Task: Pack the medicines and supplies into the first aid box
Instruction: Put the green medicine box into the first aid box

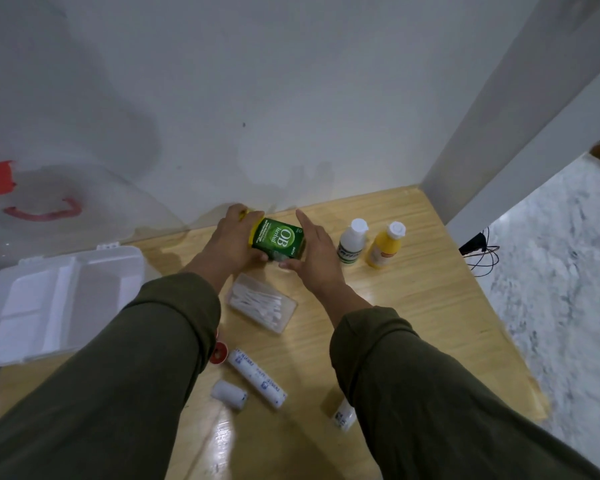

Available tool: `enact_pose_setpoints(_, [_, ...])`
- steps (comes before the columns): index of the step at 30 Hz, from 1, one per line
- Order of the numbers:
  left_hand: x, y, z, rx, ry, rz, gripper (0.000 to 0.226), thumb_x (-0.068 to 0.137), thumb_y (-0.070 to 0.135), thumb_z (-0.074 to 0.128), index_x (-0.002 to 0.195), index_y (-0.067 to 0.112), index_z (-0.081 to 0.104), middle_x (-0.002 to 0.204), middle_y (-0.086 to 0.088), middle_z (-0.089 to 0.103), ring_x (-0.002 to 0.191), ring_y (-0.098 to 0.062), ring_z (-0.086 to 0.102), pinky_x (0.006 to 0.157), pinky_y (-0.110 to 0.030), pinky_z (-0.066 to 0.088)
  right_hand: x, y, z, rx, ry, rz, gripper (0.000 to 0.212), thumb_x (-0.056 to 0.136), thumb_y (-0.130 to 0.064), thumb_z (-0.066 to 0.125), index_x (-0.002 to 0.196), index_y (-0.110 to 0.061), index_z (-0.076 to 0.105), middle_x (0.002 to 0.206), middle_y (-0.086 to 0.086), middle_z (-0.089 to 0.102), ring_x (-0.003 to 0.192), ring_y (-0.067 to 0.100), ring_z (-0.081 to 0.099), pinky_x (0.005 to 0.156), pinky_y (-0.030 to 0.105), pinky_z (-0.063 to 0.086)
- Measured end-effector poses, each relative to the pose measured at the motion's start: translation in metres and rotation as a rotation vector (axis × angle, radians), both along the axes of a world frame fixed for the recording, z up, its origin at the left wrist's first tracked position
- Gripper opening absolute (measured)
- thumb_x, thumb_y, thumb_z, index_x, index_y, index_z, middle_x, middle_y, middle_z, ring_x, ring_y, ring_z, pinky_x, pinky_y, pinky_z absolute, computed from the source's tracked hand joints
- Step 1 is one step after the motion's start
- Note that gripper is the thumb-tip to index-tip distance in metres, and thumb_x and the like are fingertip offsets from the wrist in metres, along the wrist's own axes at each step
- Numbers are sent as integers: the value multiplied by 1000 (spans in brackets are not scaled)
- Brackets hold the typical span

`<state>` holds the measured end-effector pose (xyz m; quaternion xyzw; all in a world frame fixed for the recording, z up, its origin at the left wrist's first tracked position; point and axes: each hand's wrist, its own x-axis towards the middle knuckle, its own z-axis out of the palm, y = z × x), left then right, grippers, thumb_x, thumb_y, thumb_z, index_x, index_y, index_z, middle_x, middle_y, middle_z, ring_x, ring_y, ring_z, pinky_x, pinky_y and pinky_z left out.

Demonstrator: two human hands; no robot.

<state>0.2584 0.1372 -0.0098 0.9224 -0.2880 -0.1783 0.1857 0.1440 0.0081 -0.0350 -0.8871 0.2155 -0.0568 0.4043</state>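
A green medicine box with a yellow end is gripped by my left hand near the table's far edge. My right hand rests against the box's right side, fingers straight, thumb under its lower corner. The white first aid box stands open at the left, its clear lid with a red handle leaning on the wall. A clear case of cotton swabs lies just below my hands. Three bandage rolls lie nearer to me. A red tape roll peeks out beside my left sleeve.
A white bottle and a yellow bottle stand upright to the right of my hands. The wooden table ends at the right over a marbled floor, where black cables lie. A white wall backs the table.
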Motion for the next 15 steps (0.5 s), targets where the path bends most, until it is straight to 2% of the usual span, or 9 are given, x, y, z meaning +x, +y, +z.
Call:
enact_pose_setpoints(7, [3,12,23,-53,30,32,87,66,21,84,140,21,38,149,-11,19,133,-32,35,110,-37,33,-1,6,33,29,-80,31,106,64,-24,84,147,-34,18,120,11,50,115,27,47,97,44,43])
enact_pose_setpoints(15, [1,45,76,-143,18,-27,86,67,20,84,140,20,38,146,-10,24,127,-29,41,103,-29,33,-10,33,90,11,-193,45,106,64,-26,84,146,-37,17,118,9,50,111,23,49,94,38,44])
